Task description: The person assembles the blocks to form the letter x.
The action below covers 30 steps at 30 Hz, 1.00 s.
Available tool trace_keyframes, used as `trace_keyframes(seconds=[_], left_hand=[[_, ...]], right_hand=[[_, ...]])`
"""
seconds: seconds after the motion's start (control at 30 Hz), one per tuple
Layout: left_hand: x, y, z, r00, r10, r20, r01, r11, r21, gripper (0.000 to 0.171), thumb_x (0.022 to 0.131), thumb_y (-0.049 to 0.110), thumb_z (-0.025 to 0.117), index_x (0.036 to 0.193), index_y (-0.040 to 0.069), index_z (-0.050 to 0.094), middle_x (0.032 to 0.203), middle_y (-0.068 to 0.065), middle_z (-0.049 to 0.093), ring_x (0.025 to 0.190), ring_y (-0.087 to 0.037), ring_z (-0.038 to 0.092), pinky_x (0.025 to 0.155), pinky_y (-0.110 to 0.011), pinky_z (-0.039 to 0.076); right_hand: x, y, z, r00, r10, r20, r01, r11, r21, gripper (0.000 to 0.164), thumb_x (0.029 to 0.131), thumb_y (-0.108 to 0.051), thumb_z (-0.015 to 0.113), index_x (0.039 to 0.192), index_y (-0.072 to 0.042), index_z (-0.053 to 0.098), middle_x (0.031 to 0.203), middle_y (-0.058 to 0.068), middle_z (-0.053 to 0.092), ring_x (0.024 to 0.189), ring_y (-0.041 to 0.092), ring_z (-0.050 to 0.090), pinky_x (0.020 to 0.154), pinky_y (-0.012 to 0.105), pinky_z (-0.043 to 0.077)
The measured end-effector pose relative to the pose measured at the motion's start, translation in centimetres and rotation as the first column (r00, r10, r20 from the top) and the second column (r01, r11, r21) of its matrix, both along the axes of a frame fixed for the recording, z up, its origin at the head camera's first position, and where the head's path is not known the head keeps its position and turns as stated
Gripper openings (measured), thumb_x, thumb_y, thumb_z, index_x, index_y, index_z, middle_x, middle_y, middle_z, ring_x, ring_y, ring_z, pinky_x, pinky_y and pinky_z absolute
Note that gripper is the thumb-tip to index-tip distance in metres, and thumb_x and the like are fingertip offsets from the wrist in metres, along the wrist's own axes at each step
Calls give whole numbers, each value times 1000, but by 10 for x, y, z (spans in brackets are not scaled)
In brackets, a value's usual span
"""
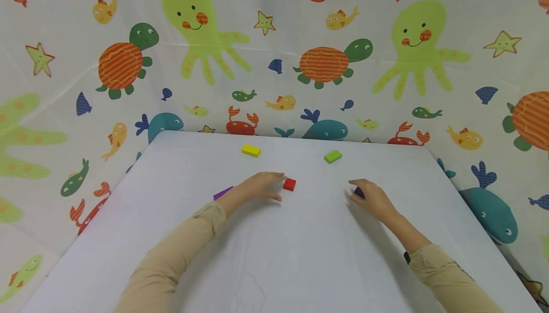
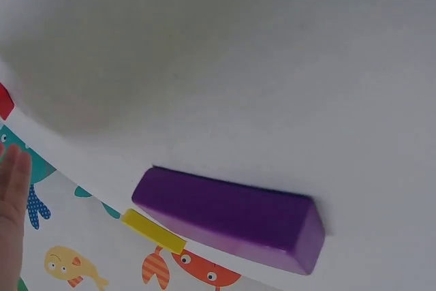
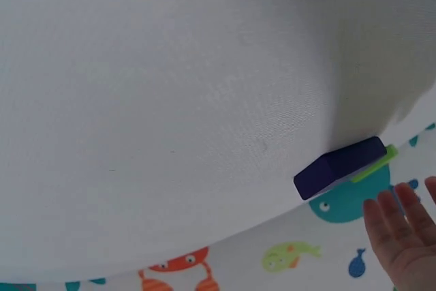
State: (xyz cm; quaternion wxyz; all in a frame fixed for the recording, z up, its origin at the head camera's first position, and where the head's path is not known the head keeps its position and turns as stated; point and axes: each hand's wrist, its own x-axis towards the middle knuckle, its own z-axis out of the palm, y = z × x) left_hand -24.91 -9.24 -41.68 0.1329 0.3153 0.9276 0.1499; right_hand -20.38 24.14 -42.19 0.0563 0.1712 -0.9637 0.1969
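My left hand (image 1: 259,186) reaches over the white table with fingers and thumb apart, fingertips right beside a red block (image 1: 289,185). Behind that wrist lies a purple block (image 1: 222,193), partly covered by the arm in the head view and large in the left wrist view. On the other side, my right hand (image 1: 374,199) hovers around a dark navy block (image 1: 359,192), thumb and fingers spread. The right wrist view shows the same dark block (image 3: 340,166) lying on the table, apart from the extended fingers (image 3: 390,216).
A yellow block (image 1: 250,150) and a green block (image 1: 333,156) lie farther back on the white table (image 1: 274,256). Right behind the table's far edge hangs a curtain (image 1: 274,13) printed with sea animals.
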Motion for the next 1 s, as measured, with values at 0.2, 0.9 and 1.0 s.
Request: trace_keyframes(seconds=[0.2,0.9,1.0], left_hand=[[3,-9,-9,984,-170,-51,168,985,-29,68,88,35,64,144,8,36,154,-8,31,143,-24,27,114,-40,29],[4,-4,-17,981,-178,-79,170,981,-93,66,92,39,58,147,13,33,154,-1,32,143,-18,28,113,-36,32],[2,-3,-19,983,-171,-72,165,982,-91,68,91,39,60,146,11,34,154,-2,31,143,-18,27,113,-35,31]], right_hand=[[-2,7,-4,999,16,-37,-16,1000,7,40,83,-9,69,120,6,58,119,27,59,112,44,55,93,54,47],[-5,27,-8,999,-48,-7,49,997,62,46,80,-10,72,120,8,57,119,31,58,112,46,54,94,56,45],[-6,28,-8,998,-63,1,63,996,66,47,80,-11,72,119,8,57,119,31,58,112,47,54,94,56,44]])
